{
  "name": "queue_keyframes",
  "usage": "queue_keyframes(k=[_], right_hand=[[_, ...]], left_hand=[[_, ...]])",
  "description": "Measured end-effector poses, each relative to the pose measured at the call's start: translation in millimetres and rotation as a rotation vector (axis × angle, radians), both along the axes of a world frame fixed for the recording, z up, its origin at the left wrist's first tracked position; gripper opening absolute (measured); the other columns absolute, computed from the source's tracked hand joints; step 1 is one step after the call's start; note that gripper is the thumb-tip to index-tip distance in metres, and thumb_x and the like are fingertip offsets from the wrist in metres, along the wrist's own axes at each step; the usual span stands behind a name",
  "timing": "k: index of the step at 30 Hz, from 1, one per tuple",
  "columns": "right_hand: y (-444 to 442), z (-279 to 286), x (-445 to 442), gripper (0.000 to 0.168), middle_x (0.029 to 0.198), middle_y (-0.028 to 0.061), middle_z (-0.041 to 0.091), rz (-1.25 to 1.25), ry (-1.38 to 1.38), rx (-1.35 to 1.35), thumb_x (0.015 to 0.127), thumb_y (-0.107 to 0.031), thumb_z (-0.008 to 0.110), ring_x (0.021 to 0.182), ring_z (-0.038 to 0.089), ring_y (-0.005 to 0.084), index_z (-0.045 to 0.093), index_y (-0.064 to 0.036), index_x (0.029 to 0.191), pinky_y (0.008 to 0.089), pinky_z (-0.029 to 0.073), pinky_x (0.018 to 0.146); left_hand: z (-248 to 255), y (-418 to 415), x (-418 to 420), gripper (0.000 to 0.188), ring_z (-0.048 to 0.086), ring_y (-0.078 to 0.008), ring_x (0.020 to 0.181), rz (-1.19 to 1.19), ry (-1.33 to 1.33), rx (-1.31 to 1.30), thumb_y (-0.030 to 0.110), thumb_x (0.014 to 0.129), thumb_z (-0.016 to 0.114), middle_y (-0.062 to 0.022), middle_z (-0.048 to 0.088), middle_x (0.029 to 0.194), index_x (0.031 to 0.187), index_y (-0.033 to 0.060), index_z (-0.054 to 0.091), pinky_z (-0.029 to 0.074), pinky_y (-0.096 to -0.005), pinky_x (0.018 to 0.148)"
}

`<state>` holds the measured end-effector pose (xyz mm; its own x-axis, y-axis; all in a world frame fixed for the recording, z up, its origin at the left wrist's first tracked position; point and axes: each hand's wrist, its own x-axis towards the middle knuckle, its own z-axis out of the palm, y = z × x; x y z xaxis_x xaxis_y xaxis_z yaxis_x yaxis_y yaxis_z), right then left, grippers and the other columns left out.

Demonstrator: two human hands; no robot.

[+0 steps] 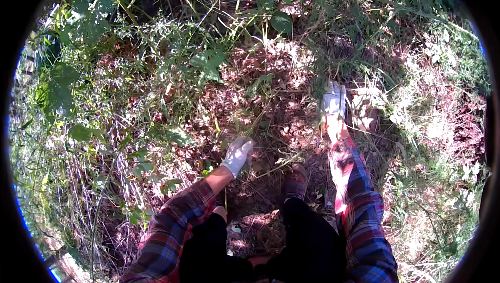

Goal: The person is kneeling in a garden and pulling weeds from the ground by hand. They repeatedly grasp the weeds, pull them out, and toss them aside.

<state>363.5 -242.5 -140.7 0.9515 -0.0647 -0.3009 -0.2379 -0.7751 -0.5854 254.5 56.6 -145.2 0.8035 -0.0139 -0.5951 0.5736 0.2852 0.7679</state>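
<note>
My left hand, in a white work glove, is slightly blurred above the leaf litter, just ahead of my feet. Its fingers curl inward beside thin green stems, and whether they grip any is unclear. Farther forward on the right, my right hand wears a similar glove and reaches to a feathery green plant. The fingers of that hand point away from me, and their grip is hidden. A loose dry stalk lies between my arms, close to the toe of my brown shoe.
Dense weeds and grass grow along the far side. To the left stand broad-leaved plants and a thicket of dry stems. Dry leaves cover the ground ahead. More grass spreads on the right.
</note>
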Motion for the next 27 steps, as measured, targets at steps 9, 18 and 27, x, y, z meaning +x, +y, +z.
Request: queue_keyframes(k=[9,18,27], right_hand=[[32,-12,4,0.010,0.071,0.0063,0.055,0.402,-0.079,-0.376,0.080,-0.016,0.048,0.063,0.056,0.0202,0.054,-0.007,0.079,0.0294,0.045,0.053],[90,-17,-25,0.010,0.071,0.0060,0.056,0.808,-0.272,-0.369,0.080,-0.015,0.047,0.064,0.057,0.0187,0.053,-0.007,0.079,0.0271,0.045,0.052],[119,19,-35,0.013,0.073,0.0057,0.057,0.681,-0.184,-0.192,0.080,-0.017,0.047,0.062,0.056,0.0219,0.055,-0.009,0.088,0.0326,0.045,0.054]], left_hand=[[-14,-27,35,0.017,0.061,-0.0217,0.070,0.224,0.085,-0.160,0.017,0.092,0.041,-0.0138,0.058,0.092,0.101,0.0035,0.041,0.053,-0.0336,0.062],[-57,-85,110,0.019,0.053,-0.0180,0.058,0.191,0.212,-0.208,0.016,0.087,0.044,-0.0064,0.057,0.069,0.084,0.0027,0.057,0.043,-0.0297,0.053],[-43,-75,108,0.018,0.034,-0.0091,0.040,0.538,0.434,-0.577,0.013,0.087,0.045,-0.0018,0.044,0.055,0.071,0.0043,0.047,0.030,-0.0227,0.036]])
